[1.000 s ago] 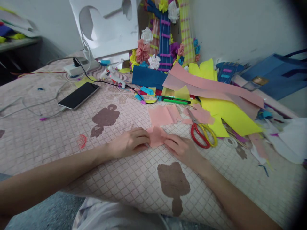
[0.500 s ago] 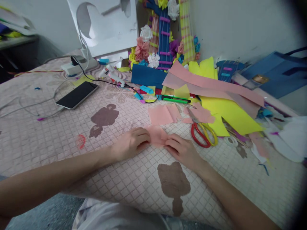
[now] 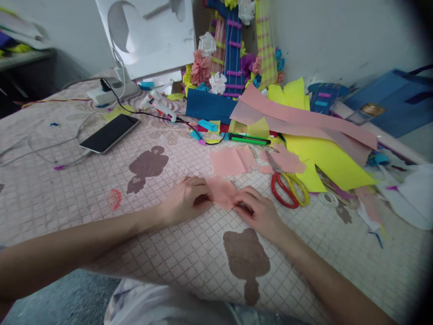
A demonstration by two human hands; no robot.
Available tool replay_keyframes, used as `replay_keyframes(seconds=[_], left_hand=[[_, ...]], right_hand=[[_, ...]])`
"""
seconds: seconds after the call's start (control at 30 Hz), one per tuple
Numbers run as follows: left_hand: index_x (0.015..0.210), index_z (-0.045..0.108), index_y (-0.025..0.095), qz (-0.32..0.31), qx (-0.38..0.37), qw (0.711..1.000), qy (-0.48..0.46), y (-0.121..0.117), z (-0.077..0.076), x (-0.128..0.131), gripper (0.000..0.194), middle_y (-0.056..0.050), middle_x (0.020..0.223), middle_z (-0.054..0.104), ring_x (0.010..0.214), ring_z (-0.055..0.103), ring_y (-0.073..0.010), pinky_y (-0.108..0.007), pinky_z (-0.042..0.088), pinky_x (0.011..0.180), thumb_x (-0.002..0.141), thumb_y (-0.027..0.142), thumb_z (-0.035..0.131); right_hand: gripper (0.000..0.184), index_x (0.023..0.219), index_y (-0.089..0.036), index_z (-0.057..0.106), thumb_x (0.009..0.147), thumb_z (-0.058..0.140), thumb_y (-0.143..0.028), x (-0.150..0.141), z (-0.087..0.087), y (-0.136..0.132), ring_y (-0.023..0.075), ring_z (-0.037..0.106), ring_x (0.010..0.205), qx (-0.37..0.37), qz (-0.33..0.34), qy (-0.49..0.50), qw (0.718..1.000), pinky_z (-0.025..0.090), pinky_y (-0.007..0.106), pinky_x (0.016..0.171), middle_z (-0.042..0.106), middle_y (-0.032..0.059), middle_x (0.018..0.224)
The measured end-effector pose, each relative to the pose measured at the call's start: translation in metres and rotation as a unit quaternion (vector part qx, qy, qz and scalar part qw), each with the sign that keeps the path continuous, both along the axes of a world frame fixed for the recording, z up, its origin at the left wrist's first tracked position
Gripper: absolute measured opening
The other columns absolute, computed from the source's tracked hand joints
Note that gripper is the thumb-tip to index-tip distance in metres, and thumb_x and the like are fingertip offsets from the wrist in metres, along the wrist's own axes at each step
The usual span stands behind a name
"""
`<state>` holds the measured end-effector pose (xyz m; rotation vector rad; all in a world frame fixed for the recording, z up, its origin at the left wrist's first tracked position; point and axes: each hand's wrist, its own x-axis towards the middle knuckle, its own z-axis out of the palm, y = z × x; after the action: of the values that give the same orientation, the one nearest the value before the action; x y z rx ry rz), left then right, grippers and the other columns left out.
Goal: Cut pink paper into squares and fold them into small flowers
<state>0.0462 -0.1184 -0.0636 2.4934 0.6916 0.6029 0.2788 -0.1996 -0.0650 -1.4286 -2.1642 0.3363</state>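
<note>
Between my hands lies a small piece of pink crepe paper, low over the patterned tablecloth. My left hand is closed, thumb and fingers pinching the paper's left edge. At the opposite edge my right hand pinches it the same way. Just beyond are more pink paper pieces, lying flat. Scissors with one red and one yellow handle rest to the right of my right hand, their blades partly over pink scraps.
A phone with a cable lies at left, near a white power strip. A glue gun and a green cutter sit farther back. Pink strips and yellow paper spread rightward. Paper flowers and guitar-like crafts stand behind.
Both hands keep their pinch on the pink paper, with fingers slightly more bent and arched now. The view has shifted a little; the other things stay put.
</note>
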Motion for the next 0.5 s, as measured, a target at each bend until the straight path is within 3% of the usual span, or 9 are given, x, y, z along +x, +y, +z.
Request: replay_keyframes(seconds=[0.17, 0.5], left_hand=[[0.082, 0.064, 0.018, 0.000, -0.001, 1.000, -0.005, -0.002, 0.001, 0.000, 0.005, -0.003, 0.087, 0.062, 0.088, 0.055, -0.0181, -0.034, 0.038, 0.081, 0.083, 0.021, 0.059], [0.077, 0.060, 0.017, 0.029, 0.004, 0.999, 0.015, -0.001, -0.002, 0.004, 0.008, -0.003, 0.082, 0.062, 0.085, 0.055, -0.0177, -0.033, 0.040, 0.080, 0.083, 0.021, 0.056]], right_hand=[[0.008, 0.091, -0.023, 0.059, 0.089, 0.052, -0.019, -0.002, 0.002, -0.001, 0.0140, 0.061, 0.083, -0.003, 0.027, 0.015, 1.000, 0.048, 0.025, 0.069, 0.061, 0.0022, 0.091], [0.003, 0.085, -0.022, 0.056, 0.086, 0.054, -0.020, -0.011, 0.004, -0.003, 0.0134, 0.058, 0.073, -0.035, -0.048, 0.025, 0.998, 0.043, 0.024, 0.059, 0.057, 0.0017, 0.086]])
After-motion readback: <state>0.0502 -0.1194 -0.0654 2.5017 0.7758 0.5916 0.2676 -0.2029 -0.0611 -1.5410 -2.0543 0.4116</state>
